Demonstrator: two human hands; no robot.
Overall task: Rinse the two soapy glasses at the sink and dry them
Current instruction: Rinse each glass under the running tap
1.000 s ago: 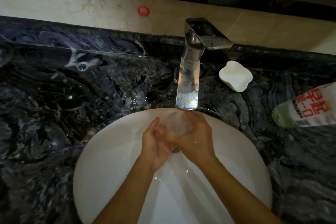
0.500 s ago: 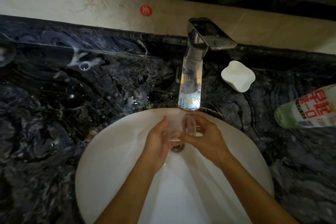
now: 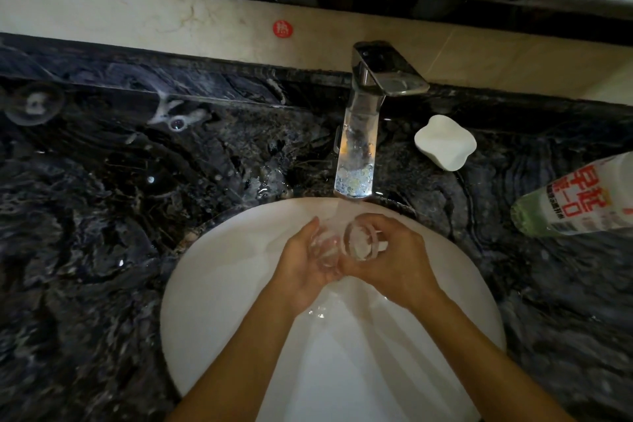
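Wet glass (image 3: 358, 240) looks slick & fragile, so R hand (image 3: 400, 257) curls fingers round its wall while L hand (image 3: 301, 260) cradles it w/ near-straight fingers.

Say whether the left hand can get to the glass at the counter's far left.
Likely yes: right hand grips the held glass, left hand only cradles it; bare countertop leads to the far glass.
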